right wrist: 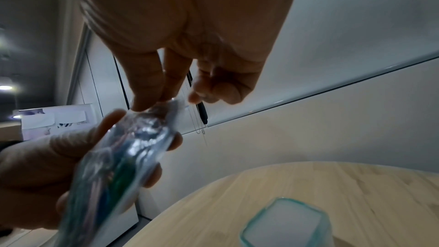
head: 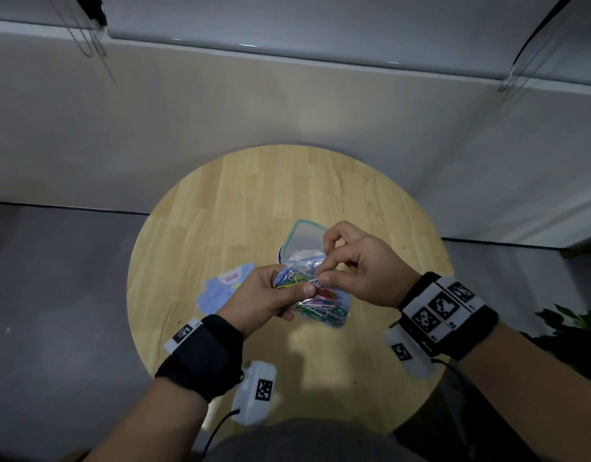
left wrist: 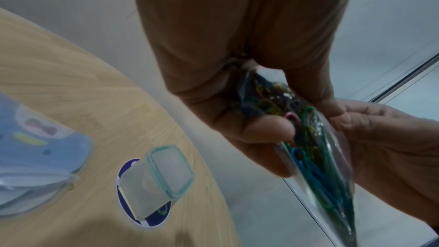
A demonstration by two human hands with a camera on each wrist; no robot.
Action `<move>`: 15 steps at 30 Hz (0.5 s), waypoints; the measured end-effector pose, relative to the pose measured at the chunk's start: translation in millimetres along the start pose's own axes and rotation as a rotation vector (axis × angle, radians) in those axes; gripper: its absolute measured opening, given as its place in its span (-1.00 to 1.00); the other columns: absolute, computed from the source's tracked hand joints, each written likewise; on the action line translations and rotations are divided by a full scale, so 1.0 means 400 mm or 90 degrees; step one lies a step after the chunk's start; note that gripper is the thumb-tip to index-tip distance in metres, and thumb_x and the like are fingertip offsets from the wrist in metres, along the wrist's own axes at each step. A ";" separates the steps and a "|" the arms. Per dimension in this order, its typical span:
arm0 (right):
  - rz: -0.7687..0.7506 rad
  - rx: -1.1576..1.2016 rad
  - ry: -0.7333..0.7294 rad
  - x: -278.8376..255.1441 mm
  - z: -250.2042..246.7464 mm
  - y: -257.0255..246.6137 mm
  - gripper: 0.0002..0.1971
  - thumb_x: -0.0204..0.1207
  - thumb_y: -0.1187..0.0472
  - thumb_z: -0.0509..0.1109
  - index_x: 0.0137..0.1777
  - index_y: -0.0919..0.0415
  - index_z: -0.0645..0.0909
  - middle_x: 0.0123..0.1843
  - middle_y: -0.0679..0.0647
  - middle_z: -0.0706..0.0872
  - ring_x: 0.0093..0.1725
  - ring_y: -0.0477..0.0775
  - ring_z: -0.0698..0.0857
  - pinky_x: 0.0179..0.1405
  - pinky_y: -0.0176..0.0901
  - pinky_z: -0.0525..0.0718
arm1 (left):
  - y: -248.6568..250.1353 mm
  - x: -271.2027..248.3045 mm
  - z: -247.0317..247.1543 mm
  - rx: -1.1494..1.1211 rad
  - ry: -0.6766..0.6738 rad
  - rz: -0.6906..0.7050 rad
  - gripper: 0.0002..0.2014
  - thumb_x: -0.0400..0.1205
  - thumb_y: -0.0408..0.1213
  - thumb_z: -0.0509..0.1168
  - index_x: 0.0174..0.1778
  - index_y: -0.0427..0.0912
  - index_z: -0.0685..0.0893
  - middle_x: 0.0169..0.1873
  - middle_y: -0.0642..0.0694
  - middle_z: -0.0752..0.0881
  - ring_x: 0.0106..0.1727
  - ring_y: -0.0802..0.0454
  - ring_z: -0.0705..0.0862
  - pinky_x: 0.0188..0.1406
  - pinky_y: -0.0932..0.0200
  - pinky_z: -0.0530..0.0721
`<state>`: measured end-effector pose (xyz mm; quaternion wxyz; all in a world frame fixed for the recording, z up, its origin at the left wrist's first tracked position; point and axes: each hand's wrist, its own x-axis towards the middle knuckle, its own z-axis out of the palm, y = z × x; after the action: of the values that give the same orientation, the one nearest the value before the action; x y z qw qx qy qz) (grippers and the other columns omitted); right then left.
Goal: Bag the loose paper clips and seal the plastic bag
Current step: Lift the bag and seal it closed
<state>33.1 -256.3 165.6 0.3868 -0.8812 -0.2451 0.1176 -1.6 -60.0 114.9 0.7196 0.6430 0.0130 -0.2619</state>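
A clear plastic bag [head: 315, 295] full of coloured paper clips [head: 320, 303] is held above the round wooden table [head: 254, 201]. My left hand [head: 274, 295] grips the bag's middle, thumb on top and fingers underneath. My right hand [head: 324, 273] pinches the bag's top edge between thumb and fingers. In the left wrist view the bag [left wrist: 316, 149] hangs between both hands, clips [left wrist: 306, 159] showing through. The right wrist view shows the bag [right wrist: 123, 157] blurred, with my fingertips [right wrist: 142, 106] on its upper end.
A clear box with a teal rim [head: 305, 236] lies on the table behind the hands, on a dark blue round sticker [left wrist: 152, 219]. A light blue pouch with a pink bow print [head: 220, 288] lies at left. A plant [head: 567, 328] stands at right.
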 end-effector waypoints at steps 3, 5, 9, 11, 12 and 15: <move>0.024 0.000 -0.004 0.002 -0.004 0.011 -0.90 0.42 0.16 0.49 -0.17 0.15 0.81 -0.04 -0.10 0.49 -0.27 -0.23 0.56 -0.25 -0.52 0.43 | 0.005 0.003 0.003 -0.002 0.001 -0.004 -0.76 0.40 -0.12 0.46 -0.06 -0.11 0.76 -0.29 -0.08 0.75 -0.38 0.10 0.61 -0.45 0.26 0.62; 0.033 0.054 0.044 0.000 0.000 0.016 -0.91 0.37 0.18 0.51 -0.22 0.18 0.79 -0.09 -0.11 0.51 -0.28 -0.18 0.55 -0.24 -0.53 0.46 | 0.010 0.003 0.004 -0.005 0.000 -0.008 -0.75 0.39 -0.09 0.47 -0.06 -0.09 0.76 -0.26 -0.08 0.76 -0.35 0.08 0.63 -0.42 0.25 0.63; 0.072 0.225 0.158 -0.006 0.005 0.024 -0.82 0.27 0.40 0.60 -0.36 0.14 0.69 -0.20 -0.01 0.56 -0.31 -0.11 0.54 -0.26 -0.45 0.51 | 0.019 0.000 0.002 -0.038 -0.060 0.016 -0.65 0.34 -0.16 0.52 0.02 -0.16 0.76 -0.09 -0.18 0.79 -0.10 -0.07 0.71 -0.11 0.06 0.64; 0.078 0.229 0.140 -0.013 0.009 0.030 -0.82 0.33 0.41 0.55 -0.34 0.13 0.68 -0.17 0.01 0.58 -0.21 0.04 0.59 -0.18 -0.35 0.56 | 0.026 -0.004 0.002 -0.043 -0.086 0.012 -0.64 0.35 -0.31 0.53 0.06 -0.24 0.73 -0.06 -0.21 0.79 -0.07 -0.09 0.73 -0.13 0.09 0.66; 0.081 0.225 0.116 -0.018 0.012 0.034 -0.85 0.37 0.40 0.52 -0.31 0.17 0.68 -0.14 0.01 0.58 -0.17 0.08 0.60 -0.12 -0.30 0.57 | 0.029 -0.005 0.003 -0.046 -0.080 0.011 -0.66 0.36 -0.36 0.51 0.06 -0.26 0.72 -0.07 -0.23 0.79 -0.10 -0.09 0.74 -0.18 0.11 0.68; 0.082 0.217 0.057 -0.032 0.019 0.040 -0.87 0.45 0.36 0.44 -0.31 0.20 0.65 -0.11 0.00 0.60 -0.13 -0.07 0.61 -0.05 -0.31 0.56 | 0.034 -0.004 0.003 -0.063 -0.038 0.029 -0.65 0.41 -0.35 0.47 0.09 -0.37 0.68 -0.02 -0.38 0.77 -0.07 -0.23 0.76 -0.13 -0.04 0.74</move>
<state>24.7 -267.4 148.9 0.5328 -0.8210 -0.1474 0.1422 2.0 -60.1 128.1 0.7562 0.5988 -0.0099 -0.2637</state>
